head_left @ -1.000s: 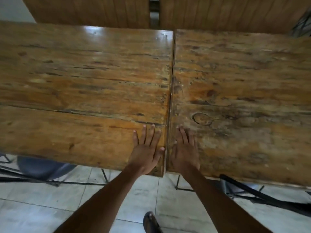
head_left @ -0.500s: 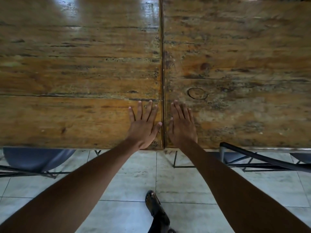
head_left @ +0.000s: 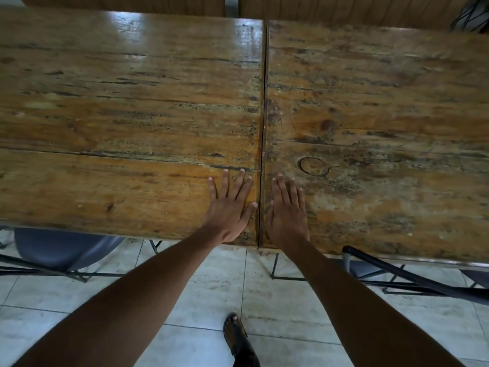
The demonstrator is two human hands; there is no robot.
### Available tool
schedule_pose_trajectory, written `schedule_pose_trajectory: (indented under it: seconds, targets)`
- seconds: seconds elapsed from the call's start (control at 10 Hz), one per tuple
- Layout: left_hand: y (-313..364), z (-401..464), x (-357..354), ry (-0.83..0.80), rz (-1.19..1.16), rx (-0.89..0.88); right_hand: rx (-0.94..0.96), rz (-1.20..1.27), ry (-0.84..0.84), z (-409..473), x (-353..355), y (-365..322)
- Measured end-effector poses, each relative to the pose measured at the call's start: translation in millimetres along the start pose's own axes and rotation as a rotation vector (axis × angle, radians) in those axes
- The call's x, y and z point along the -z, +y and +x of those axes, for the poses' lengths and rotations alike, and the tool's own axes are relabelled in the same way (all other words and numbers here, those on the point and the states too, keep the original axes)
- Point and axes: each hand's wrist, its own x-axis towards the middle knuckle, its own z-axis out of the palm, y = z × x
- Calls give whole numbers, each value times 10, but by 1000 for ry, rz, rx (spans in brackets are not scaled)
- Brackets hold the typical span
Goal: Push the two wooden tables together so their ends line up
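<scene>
Our left hand (head_left: 229,210) lies flat, fingers spread, gripping nothing, palm pressed on the near corner of the left counter (head_left: 119,107); our right hand (head_left: 287,211) lies just as flat and open, fingers closer together, on the near corner of the right counter (head_left: 383,115). Between our hands runs the seam (head_left: 263,128) where the two wooden tops meet, a thin dark line going straight away from us to the far edge. We judge the palms sit this way, one on each side of the joint, to feel whether the surfaces are level and to nudge either top by friction without needing a grip. Beyond our fingertips the tops appear to touch along the whole seam. Just behind our wrists the near edges almost agree, though the right counter's edge looks slightly nearer to us than the left's; the wide lens bends the lines, so we cannot be sure of it. At the far end the left counter's edge seems to sit a little farther away than the right's. We would call the push nearly finished, with only a small sliding correction perhaps left. Below our forearms are pale floor tiles (head_left: 201,292), a sandalled foot (head_left: 236,332), a blue seat (head_left: 63,250) under the left counter and black chair frames (head_left: 412,276) under the right.
</scene>
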Motion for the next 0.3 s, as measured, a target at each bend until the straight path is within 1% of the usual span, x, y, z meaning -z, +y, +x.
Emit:
schedule_pose_trajectory:
  seconds: [0.1,0.2,0.3]
  targets:
    - [15,-6,-25,-51,32,23,1,-41,-74,-4,31,11]
    - [11,57,171,-204,-15,33,-31,-109,-244,79,182,-47]
    - [148,33,449,-360,-52,-22,-54,-286,-407,112,434,-67]
